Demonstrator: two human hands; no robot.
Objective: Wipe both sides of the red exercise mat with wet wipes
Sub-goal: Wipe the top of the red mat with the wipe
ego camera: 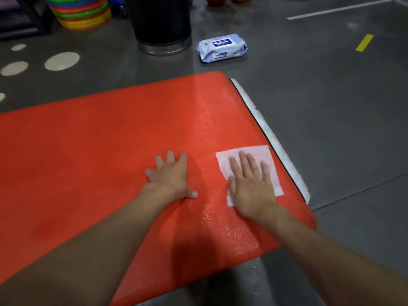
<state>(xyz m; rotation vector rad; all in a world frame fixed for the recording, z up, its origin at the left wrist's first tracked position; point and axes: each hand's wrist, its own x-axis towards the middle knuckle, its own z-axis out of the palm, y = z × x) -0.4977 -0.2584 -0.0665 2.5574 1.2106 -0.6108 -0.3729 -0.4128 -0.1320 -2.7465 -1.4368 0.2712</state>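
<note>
Grey concrete floor (331,129) fills the scene, and nearest the camera two bare forearms reach out over a red exercise mat (99,162) that lies flat across it. On the mat, the left hand (170,175) rests palm down with its fingers spread and its thumb out to the side, holding nothing. Just to its right, the right hand (251,184) lies flat on a white wet wipe (262,155), fingers straight and a little apart, pressing the sheet against the mat near its right-hand edge. A shiny damp band runs across the mat between and around the hands. Along that right edge a white strip (269,129) shows from under the red surface. Farther off, a pack of wipes (221,47) lies on the floor, well apart from the mat. Beside it to the left stands a dark bin (161,21), and beyond that a stack of coloured rings (81,12). A white line (337,8) and a short yellow tape mark (364,42) cross the floor at far right.
</note>
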